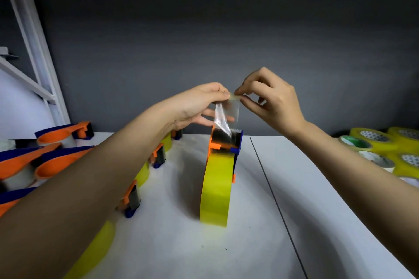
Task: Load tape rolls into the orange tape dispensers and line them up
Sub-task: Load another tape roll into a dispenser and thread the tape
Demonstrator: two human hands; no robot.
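The roll [216,190] stands on its edge near the middle of the table [317,210], already seated in its dispenser [226,142], whose cutter end points toward the far edge. Both hands work above it: the left hand [199,104] and the right hand [269,102] each pinch the top corner of the free tape [226,113], pulled straight up from the cutter. I judge they hold it high and taut so the sticky strip does not fold on itself — the next step is probably to lay it over the blade.

Along the left side about 3 loaded dispensers [156,156] stand in a line, partly hidden by the left arm. Empty dispensers [65,131] lie at the left edge, and spare rolls [374,142] wait at the right edge.
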